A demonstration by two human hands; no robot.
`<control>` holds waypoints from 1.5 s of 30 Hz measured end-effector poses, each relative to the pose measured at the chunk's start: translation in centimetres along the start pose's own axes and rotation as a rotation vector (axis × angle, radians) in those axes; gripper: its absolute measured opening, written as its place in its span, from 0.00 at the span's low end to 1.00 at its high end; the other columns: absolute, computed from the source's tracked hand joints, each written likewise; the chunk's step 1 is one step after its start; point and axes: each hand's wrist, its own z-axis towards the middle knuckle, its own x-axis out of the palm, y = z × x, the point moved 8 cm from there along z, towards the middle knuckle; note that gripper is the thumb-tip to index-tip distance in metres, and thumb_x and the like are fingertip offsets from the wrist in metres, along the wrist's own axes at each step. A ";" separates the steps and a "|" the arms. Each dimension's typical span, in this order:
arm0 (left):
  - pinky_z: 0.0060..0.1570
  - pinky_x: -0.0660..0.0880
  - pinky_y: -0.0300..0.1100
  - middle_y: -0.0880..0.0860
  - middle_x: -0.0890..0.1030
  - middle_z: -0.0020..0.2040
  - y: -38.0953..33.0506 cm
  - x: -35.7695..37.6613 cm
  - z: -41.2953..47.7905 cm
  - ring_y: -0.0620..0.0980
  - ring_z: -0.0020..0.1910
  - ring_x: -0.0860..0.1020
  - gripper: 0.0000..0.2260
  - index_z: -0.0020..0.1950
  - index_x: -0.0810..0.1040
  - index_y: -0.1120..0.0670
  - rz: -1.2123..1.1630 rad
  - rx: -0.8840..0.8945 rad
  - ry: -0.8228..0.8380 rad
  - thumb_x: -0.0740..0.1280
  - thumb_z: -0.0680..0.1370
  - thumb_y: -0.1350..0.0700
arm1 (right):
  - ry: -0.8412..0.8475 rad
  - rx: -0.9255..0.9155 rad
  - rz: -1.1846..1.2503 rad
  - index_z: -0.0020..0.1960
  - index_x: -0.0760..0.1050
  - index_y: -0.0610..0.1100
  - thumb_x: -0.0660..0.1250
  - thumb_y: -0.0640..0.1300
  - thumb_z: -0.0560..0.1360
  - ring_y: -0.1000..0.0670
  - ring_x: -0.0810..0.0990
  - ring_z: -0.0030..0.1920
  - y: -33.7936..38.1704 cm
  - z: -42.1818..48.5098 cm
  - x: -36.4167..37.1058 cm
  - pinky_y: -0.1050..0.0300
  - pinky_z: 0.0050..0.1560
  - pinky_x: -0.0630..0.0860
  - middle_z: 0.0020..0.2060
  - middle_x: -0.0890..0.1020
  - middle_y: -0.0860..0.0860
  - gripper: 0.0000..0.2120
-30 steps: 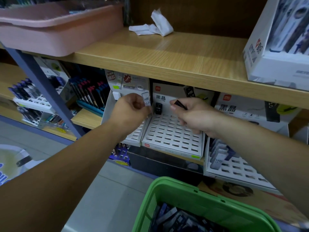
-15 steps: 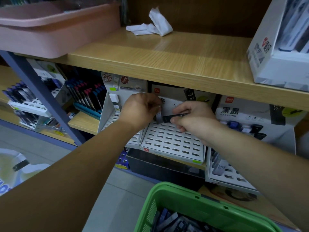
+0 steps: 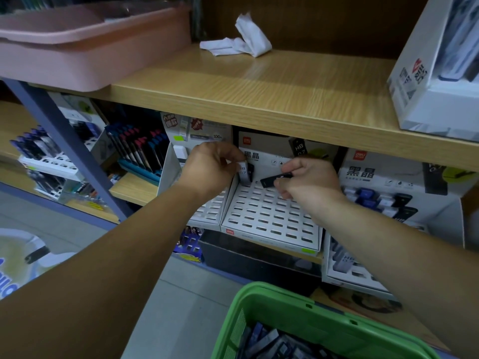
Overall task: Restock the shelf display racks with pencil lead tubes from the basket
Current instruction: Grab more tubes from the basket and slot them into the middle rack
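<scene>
A white slotted display rack [image 3: 272, 221] sits under the wooden shelf, nearly all its slots bare. My left hand [image 3: 212, 169] pinches a grey-white lead tube [image 3: 243, 172] marked HB at the rack's top left corner, next to a black tube standing there. My right hand [image 3: 308, 180] pinches a black lead tube [image 3: 274, 179], held flat just above the top row. The green basket [image 3: 285, 307] at the bottom holds several dark tubes.
A second rack [image 3: 360, 273] to the right holds a few tubes. Another white rack [image 3: 210, 213] stands left of the middle one. The wooden shelf [image 3: 259, 99] overhangs the racks, carrying a pink tub [image 3: 85, 55], crumpled white paper [image 3: 241, 42] and a white box [image 3: 435, 73].
Both hands have stayed at the rack's top row. My left hand now shows the grey-white tube at the top left corner; my right hand's black tube sits slightly further right.
</scene>
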 end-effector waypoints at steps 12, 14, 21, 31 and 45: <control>0.41 0.72 0.22 0.41 0.83 0.44 0.6 -1.1 -1.5 0.30 0.40 0.78 0.08 0.50 0.82 0.50 -0.124 -0.040 0.022 0.73 0.78 0.63 | 0.024 -0.150 -0.068 0.58 0.83 0.47 0.73 0.35 0.76 0.51 0.83 0.53 1.3 0.7 2.1 0.53 0.61 0.80 0.46 0.82 0.57 0.13; 0.41 0.73 0.22 0.42 0.83 0.43 0.8 -1.4 -1.7 0.29 0.39 0.79 0.08 0.49 0.83 0.51 -0.163 -0.062 0.017 0.74 0.78 0.64 | -0.001 -0.187 -0.115 0.46 0.80 0.51 0.75 0.36 0.75 0.52 0.81 0.47 2.0 0.9 2.4 0.59 0.53 0.78 0.40 0.80 0.58 0.11; 0.43 0.78 0.28 0.44 0.85 0.42 1.6 -1.4 -2.2 0.36 0.39 0.82 0.07 0.46 0.84 0.50 -0.162 -0.096 0.059 0.76 0.77 0.63 | 0.006 -0.273 -0.256 0.42 0.82 0.45 0.77 0.36 0.73 0.49 0.82 0.47 2.5 1.2 4.1 0.59 0.51 0.77 0.43 0.83 0.52 0.06; 0.43 0.76 0.26 0.44 0.84 0.42 1.7 -1.8 -2.3 0.34 0.37 0.81 0.08 0.46 0.83 0.50 -0.161 -0.076 0.045 0.76 0.76 0.63 | 0.028 -0.302 -0.306 0.42 0.84 0.43 0.77 0.37 0.73 0.54 0.80 0.44 3.1 1.5 4.1 0.77 0.37 0.70 0.41 0.83 0.55 0.04; 0.43 0.77 0.26 0.43 0.84 0.42 1.3 -2.4 -2.6 0.35 0.39 0.81 0.11 0.43 0.82 0.45 -0.148 -0.074 0.010 0.76 0.76 0.62 | 0.134 -0.342 -0.371 0.53 0.86 0.46 0.73 0.37 0.76 0.51 0.83 0.52 3.2 1.5 5.3 0.57 0.58 0.79 0.50 0.86 0.51 0.08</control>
